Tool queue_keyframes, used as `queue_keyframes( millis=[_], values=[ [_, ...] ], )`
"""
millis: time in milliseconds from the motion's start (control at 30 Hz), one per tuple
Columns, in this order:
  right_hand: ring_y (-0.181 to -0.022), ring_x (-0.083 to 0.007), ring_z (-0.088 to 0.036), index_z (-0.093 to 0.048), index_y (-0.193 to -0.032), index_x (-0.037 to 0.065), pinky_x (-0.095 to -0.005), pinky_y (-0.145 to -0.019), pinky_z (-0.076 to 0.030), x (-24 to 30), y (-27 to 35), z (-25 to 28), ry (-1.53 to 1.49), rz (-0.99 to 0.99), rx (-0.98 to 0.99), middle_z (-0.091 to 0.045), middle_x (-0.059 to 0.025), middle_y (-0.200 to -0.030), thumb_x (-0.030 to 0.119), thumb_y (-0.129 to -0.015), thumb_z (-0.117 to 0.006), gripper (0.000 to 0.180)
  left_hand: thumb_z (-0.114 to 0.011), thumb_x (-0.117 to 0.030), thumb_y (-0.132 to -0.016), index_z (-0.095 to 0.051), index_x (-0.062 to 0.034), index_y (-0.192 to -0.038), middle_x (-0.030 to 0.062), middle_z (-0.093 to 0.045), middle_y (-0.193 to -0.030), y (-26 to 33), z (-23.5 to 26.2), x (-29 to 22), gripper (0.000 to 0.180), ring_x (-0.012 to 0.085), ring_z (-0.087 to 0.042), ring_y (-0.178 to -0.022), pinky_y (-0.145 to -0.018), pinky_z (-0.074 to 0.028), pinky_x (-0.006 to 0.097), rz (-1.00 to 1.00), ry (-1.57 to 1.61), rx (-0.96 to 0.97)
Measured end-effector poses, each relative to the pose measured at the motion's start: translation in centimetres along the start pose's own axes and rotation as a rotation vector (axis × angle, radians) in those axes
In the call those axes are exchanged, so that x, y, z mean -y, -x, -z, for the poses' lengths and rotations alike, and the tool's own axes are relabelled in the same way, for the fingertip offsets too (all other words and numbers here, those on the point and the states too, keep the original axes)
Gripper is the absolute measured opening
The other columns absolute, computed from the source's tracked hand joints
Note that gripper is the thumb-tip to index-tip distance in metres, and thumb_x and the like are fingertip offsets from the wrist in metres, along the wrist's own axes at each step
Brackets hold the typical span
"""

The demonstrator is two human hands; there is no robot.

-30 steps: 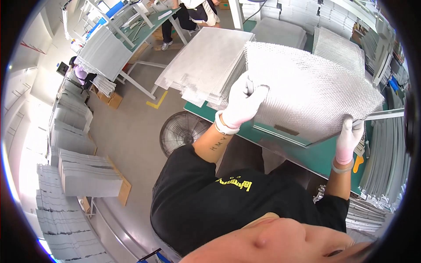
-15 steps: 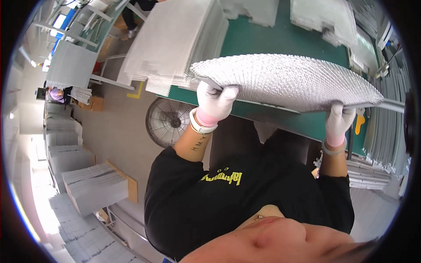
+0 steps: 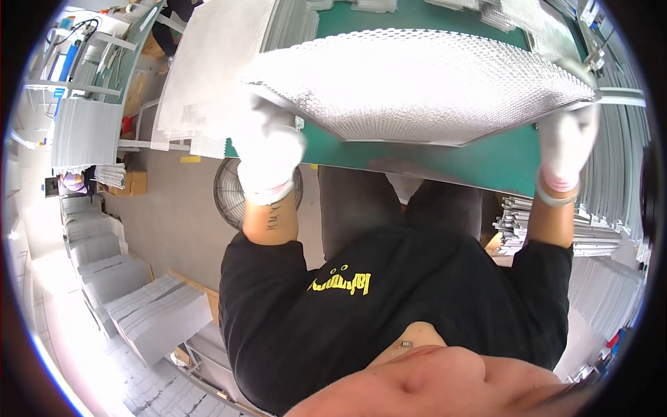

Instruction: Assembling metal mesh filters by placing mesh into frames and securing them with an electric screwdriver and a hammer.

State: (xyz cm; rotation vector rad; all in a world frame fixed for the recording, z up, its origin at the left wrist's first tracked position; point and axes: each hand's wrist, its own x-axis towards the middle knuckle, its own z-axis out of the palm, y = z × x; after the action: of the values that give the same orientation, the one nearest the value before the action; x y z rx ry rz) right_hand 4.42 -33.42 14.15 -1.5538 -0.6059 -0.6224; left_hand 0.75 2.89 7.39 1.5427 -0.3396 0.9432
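A silver metal mesh panel (image 3: 431, 83) is held up over the green table, with a thin rim along its near edges. My left hand (image 3: 272, 142), in a white glove, is closed on its left corner; the fingers are bright and partly blurred. At the right end my right hand (image 3: 570, 139), also in a white glove, grips the panel by its corner, with some fingers hidden behind it. Left of the panel, close to my left hand, lies a stack of flat mesh sheets (image 3: 208, 62).
The green table (image 3: 417, 160) has more mesh pieces (image 3: 486, 14) at its far side. Long metal profiles (image 3: 622, 160) stand in rows at the right. A round floor fan (image 3: 226, 194) sits below the table's left end. Stacked grey sheets (image 3: 160, 316) fill the left.
The mesh panel has come up closer and shows more of its face. Both my hands have moved apart to its corners, the left one further left. The view has shifted slightly.
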Motion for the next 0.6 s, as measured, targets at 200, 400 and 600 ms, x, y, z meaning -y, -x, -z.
queue_keyframes(
  millis=[200,400,600],
  values=[
    [-0.081,-0.0253,-0.067,-0.059,-0.110,-0.003,-0.0342,-0.072,-0.056,0.6,-0.6,0.1,-0.314,0.158,0.168,-0.069,-0.0211,-0.096,0.035,-0.102,-0.058,0.039,-0.062,-0.035,-0.100,-0.060,-0.0026,-0.109,0.0164,-0.067,-0.094,-2.8,-2.6,-3.3,0.033,0.0265,-0.066,-0.080,-0.069,-0.056,0.041,-0.202,0.162,0.255],
    [-0.051,-0.0079,-0.048,-0.060,-0.096,0.009,-0.0227,-0.040,-0.028,2.5,1.8,3.1,-0.331,0.322,0.569,-0.054,-0.0020,-0.069,0.042,-0.104,-0.049,0.035,-0.045,-0.037,-0.106,-0.073,0.0013,-0.091,0.0158,-0.070,-0.080,-4.9,-3.9,-2.7,0.049,0.0275,-0.067,-0.072,-0.066,-0.054,0.041,-0.362,1.085,1.112],
    [-0.046,-0.0145,-0.057,-0.040,-0.129,-0.001,-0.0217,-0.036,-0.041,3.9,9.2,1.9,-0.541,0.571,0.596,-0.062,-0.0134,-0.066,0.043,-0.094,-0.068,0.063,-0.075,-0.022,-0.082,-0.063,-0.0036,-0.122,0.0154,-0.063,-0.122,1.3,-1.4,0.9,0.045,0.0381,-0.061,-0.110,-0.092,-0.050,0.046,0.171,0.552,1.397]
  ],
)
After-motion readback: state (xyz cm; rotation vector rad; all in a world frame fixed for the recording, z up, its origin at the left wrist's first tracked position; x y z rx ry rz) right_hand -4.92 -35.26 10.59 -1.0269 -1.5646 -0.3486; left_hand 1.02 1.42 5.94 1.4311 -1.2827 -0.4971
